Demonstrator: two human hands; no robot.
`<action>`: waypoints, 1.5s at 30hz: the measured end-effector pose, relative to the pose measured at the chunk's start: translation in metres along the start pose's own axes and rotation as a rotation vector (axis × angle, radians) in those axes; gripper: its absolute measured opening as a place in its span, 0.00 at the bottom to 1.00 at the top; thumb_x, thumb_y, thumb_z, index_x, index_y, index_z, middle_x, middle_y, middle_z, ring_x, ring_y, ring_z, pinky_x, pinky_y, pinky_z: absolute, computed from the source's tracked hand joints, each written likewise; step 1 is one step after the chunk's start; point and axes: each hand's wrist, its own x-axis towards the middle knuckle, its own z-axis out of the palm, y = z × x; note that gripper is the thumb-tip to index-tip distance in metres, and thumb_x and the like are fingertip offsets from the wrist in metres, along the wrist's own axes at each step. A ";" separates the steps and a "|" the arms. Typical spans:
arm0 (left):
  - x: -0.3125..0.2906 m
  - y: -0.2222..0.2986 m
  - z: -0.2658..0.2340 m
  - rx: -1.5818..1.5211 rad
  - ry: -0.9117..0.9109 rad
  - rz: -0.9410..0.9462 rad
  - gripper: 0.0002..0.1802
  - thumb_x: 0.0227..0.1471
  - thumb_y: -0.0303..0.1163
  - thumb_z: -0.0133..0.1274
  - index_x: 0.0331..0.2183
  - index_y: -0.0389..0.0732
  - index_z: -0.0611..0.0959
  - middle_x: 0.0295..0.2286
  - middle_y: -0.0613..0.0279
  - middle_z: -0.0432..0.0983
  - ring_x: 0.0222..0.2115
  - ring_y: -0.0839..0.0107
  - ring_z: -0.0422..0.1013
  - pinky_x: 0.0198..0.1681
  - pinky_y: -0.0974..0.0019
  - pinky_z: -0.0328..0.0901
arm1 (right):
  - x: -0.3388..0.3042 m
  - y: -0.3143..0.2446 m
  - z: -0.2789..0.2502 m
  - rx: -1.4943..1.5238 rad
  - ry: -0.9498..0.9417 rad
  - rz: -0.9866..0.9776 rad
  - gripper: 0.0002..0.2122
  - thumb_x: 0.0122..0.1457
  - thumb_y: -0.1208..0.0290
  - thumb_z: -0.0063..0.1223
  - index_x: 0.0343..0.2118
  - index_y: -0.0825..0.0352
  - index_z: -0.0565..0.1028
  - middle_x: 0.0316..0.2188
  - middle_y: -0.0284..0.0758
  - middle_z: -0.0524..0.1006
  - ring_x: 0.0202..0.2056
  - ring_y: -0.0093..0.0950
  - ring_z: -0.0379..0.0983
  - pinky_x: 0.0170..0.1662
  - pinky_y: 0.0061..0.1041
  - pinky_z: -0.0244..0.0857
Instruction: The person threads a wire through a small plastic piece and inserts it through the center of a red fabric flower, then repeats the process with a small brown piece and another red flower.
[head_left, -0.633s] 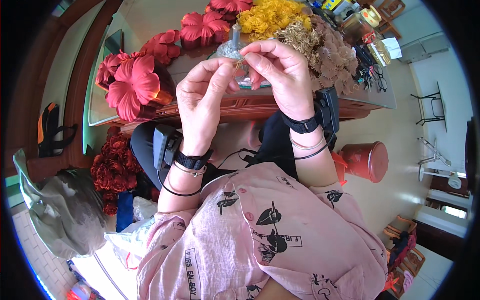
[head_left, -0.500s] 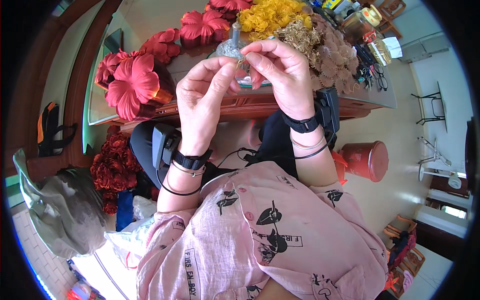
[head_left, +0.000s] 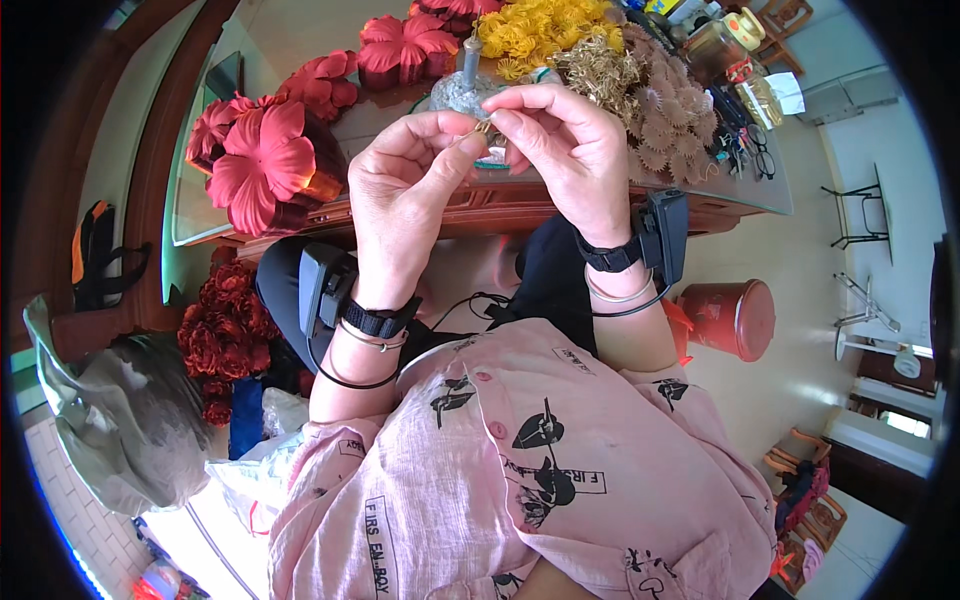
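Observation:
Above the near edge of the table, my two hands meet at the fingertips. My left hand is closed, thumb and forefinger pinching a small gold-coloured piece. Its kind is too small to make out. From the other side my right hand pinches the same piece, its other fingers curled. Just behind the fingertips stands a grey upright post on a rounded, speckled silvery base, partly hidden by my hands. Nearest to my left hand lie stacks of red fabric petals; a heap of gold stamens lies beyond my right hand.
Yellow flower pieces and brown ruffled discs are heaped on the table. Glasses and a lidded jar are at the right. Dark red flowers hang at the lower left; a red bucket stands on the floor.
Both hands stay at nearly the same spot. The small gold piece has turned and shows more clearly between the fingertips; my right wrist has shifted slightly right.

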 end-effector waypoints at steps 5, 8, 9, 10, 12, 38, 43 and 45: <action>0.000 0.002 -0.001 -0.001 0.002 -0.004 0.07 0.52 0.21 0.56 0.36 0.33 0.81 0.30 0.63 0.79 0.29 0.83 0.73 0.31 0.80 0.66 | 0.004 -0.004 -0.001 -0.319 0.049 -0.311 0.07 0.54 0.78 0.57 0.36 0.66 0.77 0.29 0.32 0.76 0.25 0.21 0.74 0.26 0.18 0.67; -0.001 0.003 0.001 0.033 0.015 0.002 0.08 0.53 0.23 0.56 0.37 0.34 0.81 0.28 0.65 0.78 0.26 0.82 0.72 0.32 0.79 0.66 | 0.006 -0.008 -0.006 -0.615 0.041 -0.549 0.08 0.51 0.77 0.59 0.35 0.64 0.77 0.29 0.32 0.75 0.25 0.27 0.75 0.26 0.22 0.69; -0.002 0.003 0.002 0.035 0.017 0.014 0.08 0.53 0.23 0.56 0.37 0.34 0.81 0.28 0.65 0.78 0.26 0.82 0.72 0.32 0.79 0.66 | 0.005 -0.010 -0.007 -0.709 0.035 -0.601 0.08 0.50 0.77 0.60 0.34 0.63 0.77 0.29 0.32 0.74 0.25 0.29 0.75 0.26 0.24 0.69; -0.003 0.003 0.004 0.036 0.020 0.021 0.08 0.53 0.23 0.56 0.37 0.34 0.81 0.28 0.65 0.78 0.27 0.82 0.72 0.32 0.79 0.66 | 0.004 -0.011 -0.007 -0.773 0.043 -0.644 0.09 0.48 0.76 0.61 0.34 0.62 0.77 0.29 0.31 0.74 0.26 0.30 0.75 0.26 0.26 0.70; -0.004 0.005 0.005 0.028 0.022 0.033 0.07 0.53 0.22 0.56 0.37 0.33 0.81 0.29 0.65 0.78 0.28 0.83 0.72 0.32 0.80 0.66 | 0.004 -0.011 -0.007 -0.823 0.033 -0.703 0.09 0.47 0.77 0.61 0.33 0.63 0.77 0.29 0.31 0.74 0.26 0.29 0.75 0.26 0.26 0.70; 0.001 -0.005 -0.003 -0.094 -0.057 -0.107 0.06 0.53 0.25 0.57 0.35 0.35 0.81 0.27 0.66 0.79 0.23 0.84 0.71 0.27 0.80 0.66 | -0.005 -0.002 0.003 0.131 0.049 0.053 0.04 0.57 0.80 0.55 0.34 0.72 0.75 0.24 0.29 0.76 0.20 0.13 0.70 0.23 0.12 0.65; 0.001 -0.010 -0.003 -0.140 -0.060 -0.096 0.06 0.53 0.26 0.57 0.35 0.36 0.81 0.27 0.67 0.79 0.22 0.83 0.70 0.26 0.80 0.65 | -0.005 0.001 0.001 0.247 0.016 0.132 0.05 0.58 0.78 0.55 0.35 0.73 0.75 0.22 0.29 0.75 0.18 0.13 0.69 0.22 0.13 0.65; 0.001 -0.010 -0.003 -0.150 -0.065 -0.095 0.06 0.53 0.26 0.57 0.36 0.37 0.81 0.27 0.67 0.78 0.22 0.83 0.70 0.26 0.80 0.64 | -0.004 0.002 -0.001 0.287 0.001 0.159 0.06 0.58 0.77 0.55 0.35 0.73 0.75 0.22 0.29 0.75 0.18 0.14 0.69 0.22 0.13 0.66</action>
